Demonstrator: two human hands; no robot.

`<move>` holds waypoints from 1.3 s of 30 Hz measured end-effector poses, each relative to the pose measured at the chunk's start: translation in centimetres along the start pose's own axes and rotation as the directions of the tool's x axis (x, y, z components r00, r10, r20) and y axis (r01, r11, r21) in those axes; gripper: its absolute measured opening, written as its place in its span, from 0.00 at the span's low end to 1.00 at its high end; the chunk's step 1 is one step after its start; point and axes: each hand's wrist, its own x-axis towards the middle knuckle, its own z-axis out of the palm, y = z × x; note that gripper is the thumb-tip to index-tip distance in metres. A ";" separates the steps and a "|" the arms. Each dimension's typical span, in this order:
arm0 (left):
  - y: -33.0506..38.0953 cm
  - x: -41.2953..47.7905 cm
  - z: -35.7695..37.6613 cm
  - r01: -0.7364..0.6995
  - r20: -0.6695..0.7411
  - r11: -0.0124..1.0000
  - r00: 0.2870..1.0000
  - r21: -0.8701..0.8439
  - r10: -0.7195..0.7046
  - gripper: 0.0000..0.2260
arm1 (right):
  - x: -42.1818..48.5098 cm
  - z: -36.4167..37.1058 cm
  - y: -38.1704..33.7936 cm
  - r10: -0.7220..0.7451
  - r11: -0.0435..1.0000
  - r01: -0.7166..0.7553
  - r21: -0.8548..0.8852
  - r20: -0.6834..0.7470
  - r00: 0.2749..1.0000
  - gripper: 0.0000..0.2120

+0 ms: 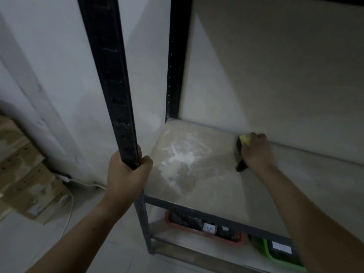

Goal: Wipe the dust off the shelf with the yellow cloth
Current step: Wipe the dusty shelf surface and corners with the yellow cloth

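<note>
Your left hand [128, 170] is gripping the shelf's dark front post [110, 75]. Your right hand [256, 150] is closing over the yellow cloth [244, 139] at the back of the shelf [216, 184], hiding most of it. White dust [181, 158] is lying left of it, blurred in dim light.

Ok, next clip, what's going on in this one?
A person is wiping a dusty shelf. The left hand grips the rack's front upright post, steadying it. The right hand presses a yellow cloth on the board near the back wall. A patch of white dust remains toward the shelf's left side, not yet wiped.
</note>
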 end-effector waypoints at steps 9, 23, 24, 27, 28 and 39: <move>0.2 0.1 -0.5 0.023 0.022 1.000 0.999 0.020 -0.024 0.11 | -9.1 3.9 -18.1 -0.502 0.805 0.355 0.476 0.228 0.834 0.14; 0.9 -0.1 -0.2 0.033 -0.005 0.999 0.999 -0.017 -0.033 0.13 | -0.7 4.3 -13.1 -0.245 0.967 0.246 -0.059 0.033 0.969 0.19; 0.8 -0.1 -0.1 0.029 -0.006 0.999 1.000 -0.018 -0.029 0.13 | -1.3 4.9 -14.6 -0.269 0.963 0.270 -0.023 0.042 0.962 0.20; 0.7 0.0 -0.1 0.015 -0.003 1.000 1.000 -0.018 -0.015 0.12 | -3.6 6.2 -19.0 -0.380 0.922 0.374 0.101 0.049 0.924 0.21; 0.7 0.0 -0.2 0.013 -0.001 1.000 1.000 -0.016 -0.013 0.11 | -4.4 6.3 -20.3 -0.428 0.897 0.413 0.157 0.074 0.901 0.20; 0.3 0.0 0.0 0.002 0.020 1.000 1.000 -0.008 -0.002 0.12 | 1.9 0.7 -12.5 -0.263 0.957 0.260 0.130 0.001 0.965 0.18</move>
